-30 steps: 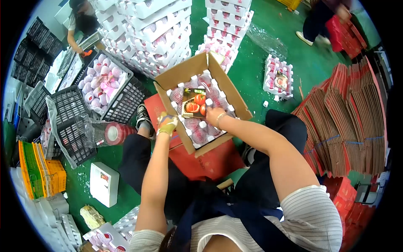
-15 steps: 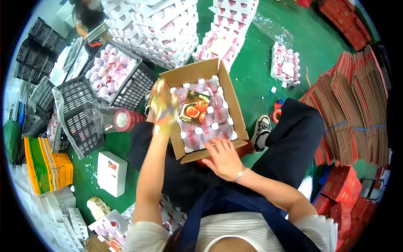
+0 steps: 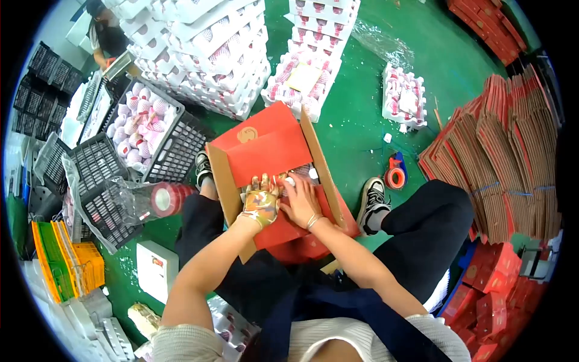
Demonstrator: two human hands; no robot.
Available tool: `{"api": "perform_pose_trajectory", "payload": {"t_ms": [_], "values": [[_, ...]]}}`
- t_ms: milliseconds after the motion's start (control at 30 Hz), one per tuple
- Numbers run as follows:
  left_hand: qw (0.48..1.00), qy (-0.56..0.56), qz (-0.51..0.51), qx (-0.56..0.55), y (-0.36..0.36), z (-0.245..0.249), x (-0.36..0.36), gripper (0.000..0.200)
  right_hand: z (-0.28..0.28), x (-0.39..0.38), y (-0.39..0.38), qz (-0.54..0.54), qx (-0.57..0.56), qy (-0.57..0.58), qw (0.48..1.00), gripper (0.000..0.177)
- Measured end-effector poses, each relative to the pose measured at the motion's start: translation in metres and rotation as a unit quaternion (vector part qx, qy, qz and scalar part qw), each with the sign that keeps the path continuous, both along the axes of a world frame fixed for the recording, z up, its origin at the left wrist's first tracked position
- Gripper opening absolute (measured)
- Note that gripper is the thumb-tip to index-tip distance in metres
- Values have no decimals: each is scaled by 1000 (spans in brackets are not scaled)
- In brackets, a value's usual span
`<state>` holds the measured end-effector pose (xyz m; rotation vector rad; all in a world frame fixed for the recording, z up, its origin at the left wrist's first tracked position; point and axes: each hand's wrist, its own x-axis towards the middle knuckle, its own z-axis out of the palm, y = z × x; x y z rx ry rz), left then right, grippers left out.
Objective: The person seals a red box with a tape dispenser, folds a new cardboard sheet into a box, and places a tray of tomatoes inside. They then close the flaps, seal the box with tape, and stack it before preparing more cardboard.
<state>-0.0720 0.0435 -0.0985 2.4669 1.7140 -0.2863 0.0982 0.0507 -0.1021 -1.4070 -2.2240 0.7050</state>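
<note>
Between my knees stands a carton (image 3: 315,151), brown inside and red outside. Its far red flap (image 3: 265,151) is folded inward over the contents, and the near red flap (image 3: 280,232) lies partly over them too. In the gap a little of the net-wrapped fruit (image 3: 306,172) shows; the rest is hidden. My left hand (image 3: 261,204), in a patterned yellow glove, rests at the flaps with its fingers stretched forward. Beside it my bare right hand (image 3: 300,202) lies on the near flap, fingers spread over the gap. Neither hand holds anything that I can see.
To the left are a black crate (image 3: 176,145) of net-wrapped fruit and tape rolls (image 3: 172,199). White fruit trays (image 3: 211,54) are stacked ahead. A tape dispenser (image 3: 395,175) lies right of my shoe; folded cartons (image 3: 494,163) stand beyond. A person (image 3: 108,36) is at far left.
The far and near flaps, upright or outward before, now fold over the fruit. My gloved left hand came down and right to the carton; my right hand moved up slightly and left.
</note>
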Motion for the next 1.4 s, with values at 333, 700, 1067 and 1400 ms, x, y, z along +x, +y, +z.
{"api": "perform_pose_trajectory", "payload": {"t_ms": [333, 700, 1067, 1400], "values": [[994, 103, -32, 31, 6, 1, 15, 53, 51, 45, 32, -262, -332, 300, 855, 66], [606, -729, 314, 50, 29, -56, -147, 45, -1, -19, 9, -94, 6, -199, 976, 65], [960, -91, 196, 178, 65, -19, 41, 54, -11, 27, 29, 34, 22, -77, 996, 59], [957, -130, 218, 142, 156, -21, -3, 49, -31, 8, -139, -359, -363, 485, 710, 89]]}}
